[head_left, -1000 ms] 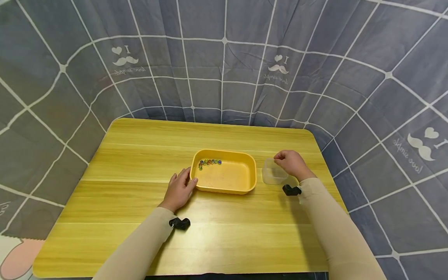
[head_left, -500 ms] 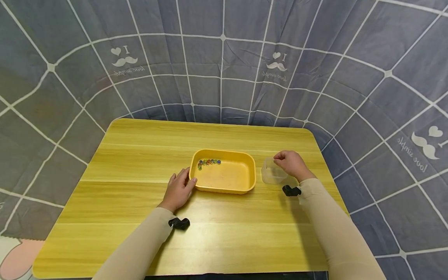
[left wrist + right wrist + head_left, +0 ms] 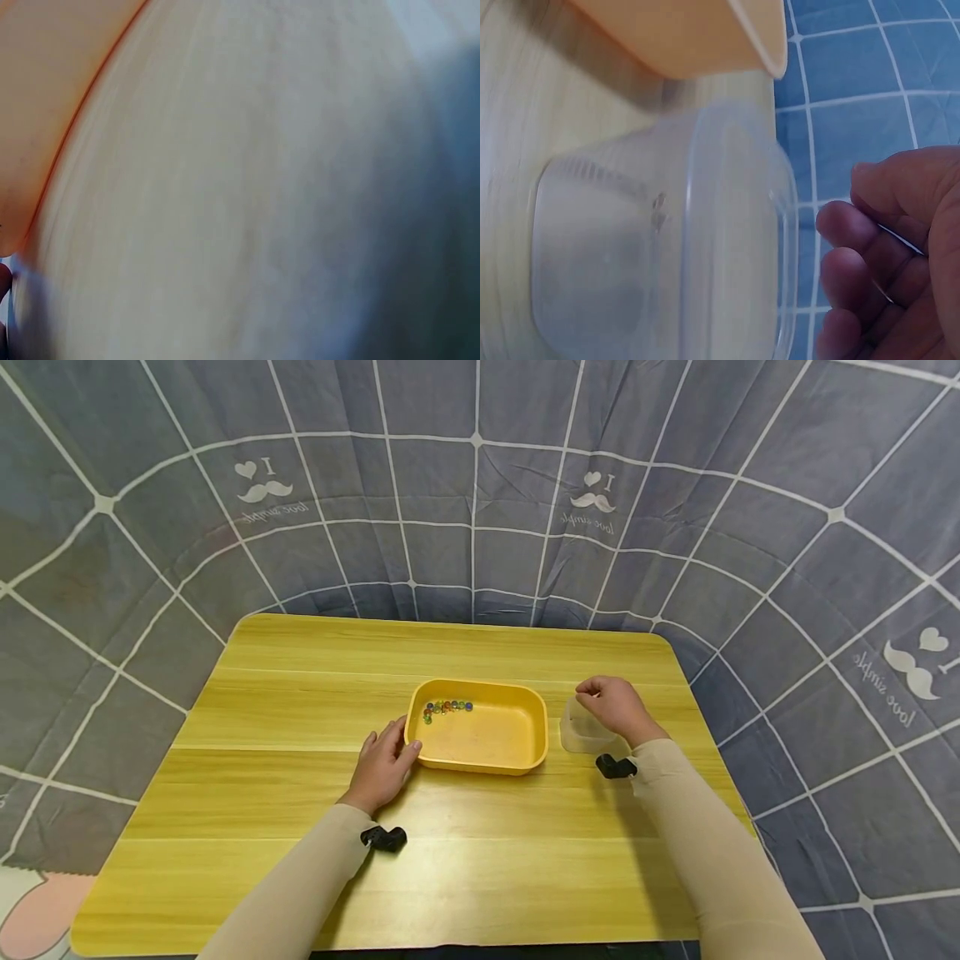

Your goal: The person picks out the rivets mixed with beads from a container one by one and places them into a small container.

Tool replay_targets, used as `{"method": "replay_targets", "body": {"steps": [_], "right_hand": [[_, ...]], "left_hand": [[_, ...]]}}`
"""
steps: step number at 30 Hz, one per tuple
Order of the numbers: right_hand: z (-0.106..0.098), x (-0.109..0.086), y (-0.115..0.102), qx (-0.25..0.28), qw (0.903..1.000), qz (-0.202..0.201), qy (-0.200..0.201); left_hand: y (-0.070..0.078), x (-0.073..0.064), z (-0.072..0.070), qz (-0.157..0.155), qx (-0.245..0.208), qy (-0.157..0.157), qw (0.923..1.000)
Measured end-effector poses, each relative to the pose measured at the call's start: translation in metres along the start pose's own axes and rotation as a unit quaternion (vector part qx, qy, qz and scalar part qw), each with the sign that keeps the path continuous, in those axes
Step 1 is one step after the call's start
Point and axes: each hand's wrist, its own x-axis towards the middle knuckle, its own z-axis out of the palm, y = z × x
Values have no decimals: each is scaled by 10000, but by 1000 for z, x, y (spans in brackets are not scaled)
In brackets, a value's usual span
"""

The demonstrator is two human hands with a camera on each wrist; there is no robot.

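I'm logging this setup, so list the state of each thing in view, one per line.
Yellow tray: upright, uncovered.
Marbles: loose in the tray's far left part.
Clear container: upright, apart from the tray; contents unclear.
Left hand: holding the tray's left end.
Right hand: fingers curled near the container's rim; grip unclear.
Curtain: hanging, creased.

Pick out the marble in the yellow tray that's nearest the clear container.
The blue marble at the right-hand end of the row; the other marbles in the yellow tray lie farther from the clear plastic container.
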Motion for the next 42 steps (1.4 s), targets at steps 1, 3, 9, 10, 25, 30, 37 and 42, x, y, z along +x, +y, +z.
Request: {"method": "replay_targets", "body": {"steps": [1,3,9,10,25,30,37,42], "right_hand": [[1,1,-4,5,10000,-44,2],[3,3,-12,21,9999,-113,3],[10,7,-39,210,9988,-367,-229],[11,9,-43,234,9985,-409,-266],[32,32,-97,-2,9946,-899,-520],[41,39,-111,-118,9934,-856,-756],[54,49,-127,-233,9897,-897,-1091],[64,57,-135,-238,9866,-842,-1380]], "left_hand": [[-1,0,-1,-15,0,-17,10000],[-1,1,-2,-30,23,-32,10000],[-3,4,-5,32,-11,3,10000],[-3,4,-5,43,-34,9,10000],[-11,11,-7,124,-210,-57,9997],[-12,11,-7,214,-94,13,9997],[-10,10,-10,176,-117,-57,9998],[-8,9,-11,205,-59,-81,9997]]}}
